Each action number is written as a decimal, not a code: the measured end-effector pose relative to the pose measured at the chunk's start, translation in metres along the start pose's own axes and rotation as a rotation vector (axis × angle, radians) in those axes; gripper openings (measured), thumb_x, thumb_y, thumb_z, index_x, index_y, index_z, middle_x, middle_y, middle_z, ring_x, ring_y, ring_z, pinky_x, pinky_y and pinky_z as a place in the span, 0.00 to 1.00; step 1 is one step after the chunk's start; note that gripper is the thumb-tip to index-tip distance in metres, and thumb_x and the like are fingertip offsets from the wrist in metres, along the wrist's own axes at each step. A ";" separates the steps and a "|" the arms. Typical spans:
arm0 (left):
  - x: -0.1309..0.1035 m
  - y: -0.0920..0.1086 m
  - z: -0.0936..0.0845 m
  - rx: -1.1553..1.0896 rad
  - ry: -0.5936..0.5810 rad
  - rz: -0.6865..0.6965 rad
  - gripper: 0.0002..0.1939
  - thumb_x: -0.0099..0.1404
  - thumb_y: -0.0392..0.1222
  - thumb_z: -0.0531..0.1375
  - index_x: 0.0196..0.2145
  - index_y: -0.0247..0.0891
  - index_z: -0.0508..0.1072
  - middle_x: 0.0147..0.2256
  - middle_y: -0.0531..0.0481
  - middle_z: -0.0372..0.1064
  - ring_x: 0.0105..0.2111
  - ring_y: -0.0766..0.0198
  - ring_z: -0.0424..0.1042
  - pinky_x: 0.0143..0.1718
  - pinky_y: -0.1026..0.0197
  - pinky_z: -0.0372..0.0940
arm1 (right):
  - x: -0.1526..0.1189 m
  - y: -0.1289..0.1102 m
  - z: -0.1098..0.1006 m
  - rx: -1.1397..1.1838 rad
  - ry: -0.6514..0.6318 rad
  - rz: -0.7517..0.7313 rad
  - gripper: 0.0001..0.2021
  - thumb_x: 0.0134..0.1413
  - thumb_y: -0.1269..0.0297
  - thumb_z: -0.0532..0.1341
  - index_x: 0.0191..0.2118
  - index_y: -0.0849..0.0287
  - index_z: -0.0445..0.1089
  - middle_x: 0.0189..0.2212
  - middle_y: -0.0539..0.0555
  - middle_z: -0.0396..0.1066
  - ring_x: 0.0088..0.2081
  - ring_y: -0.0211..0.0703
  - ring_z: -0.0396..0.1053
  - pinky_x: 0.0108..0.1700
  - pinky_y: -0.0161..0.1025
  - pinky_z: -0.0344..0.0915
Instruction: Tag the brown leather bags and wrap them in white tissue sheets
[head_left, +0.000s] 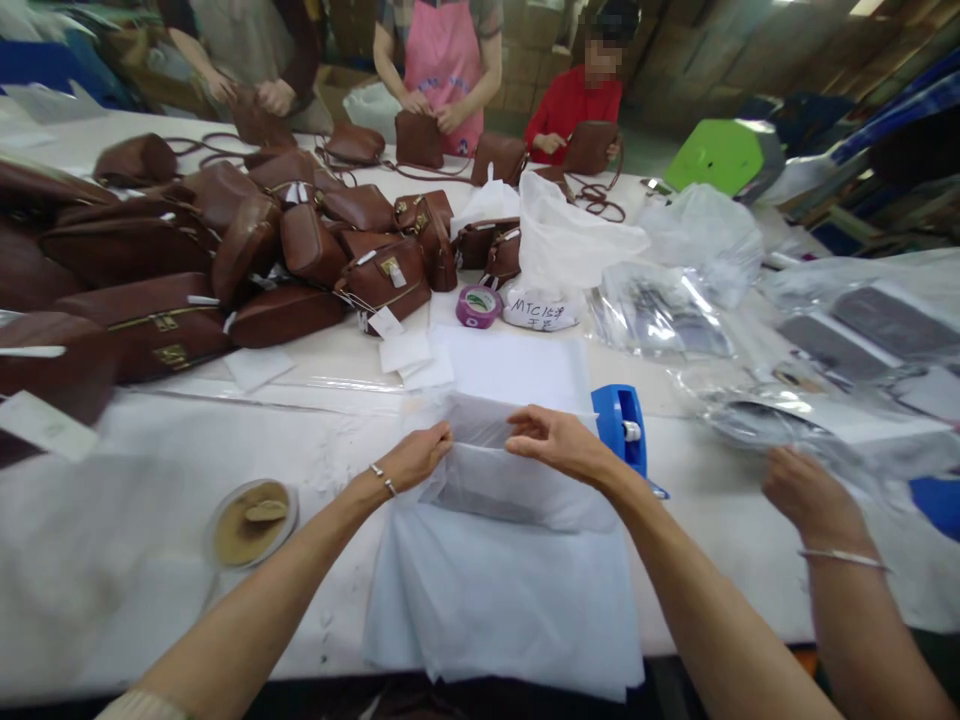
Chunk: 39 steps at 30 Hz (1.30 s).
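In front of me lies a translucent plastic bag (517, 490) with a flat grey thing (480, 425) showing through and at its upper part. My left hand (424, 455) pinches the bag's left edge; a thin bracelet circles that wrist. Over the bag's right side is my right hand (551, 440), its fingers curved and apart, with nothing visible between them. Pale blue-white sheets (502, 600) lie under the bag and reach the table's near edge. Beside my right forearm stands a blue tape dispenser (622, 425).
Brown handbags (300, 240) are heaped at the left and back. A round tub (251, 525) sits left; a purple tape roll (478, 306) stands ahead. Another person's hand (814, 500) is close on my right, by plastic-wrapped grey pieces (840, 345). Several people work across the table.
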<state>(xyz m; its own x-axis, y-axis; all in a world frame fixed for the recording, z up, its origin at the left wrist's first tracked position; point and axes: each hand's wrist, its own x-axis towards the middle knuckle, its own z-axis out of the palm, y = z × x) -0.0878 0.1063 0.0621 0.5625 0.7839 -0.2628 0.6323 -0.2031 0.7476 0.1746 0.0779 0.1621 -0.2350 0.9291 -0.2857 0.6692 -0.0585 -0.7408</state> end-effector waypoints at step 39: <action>-0.001 -0.005 -0.010 -0.053 -0.027 0.021 0.08 0.68 0.43 0.45 0.31 0.41 0.57 0.27 0.53 0.61 0.31 0.62 0.63 0.35 0.61 0.57 | -0.086 0.069 -0.012 -0.287 0.538 0.276 0.12 0.52 0.54 0.58 0.33 0.56 0.73 0.30 0.54 0.74 0.32 0.48 0.70 0.37 0.45 0.66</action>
<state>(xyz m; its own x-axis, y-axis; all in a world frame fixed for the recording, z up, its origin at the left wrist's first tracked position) -0.0972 0.1126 0.0646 0.5902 0.7634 -0.2624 0.5916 -0.1878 0.7841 0.2495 -0.0013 0.1426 0.3061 0.9510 -0.0437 0.8329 -0.2897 -0.4715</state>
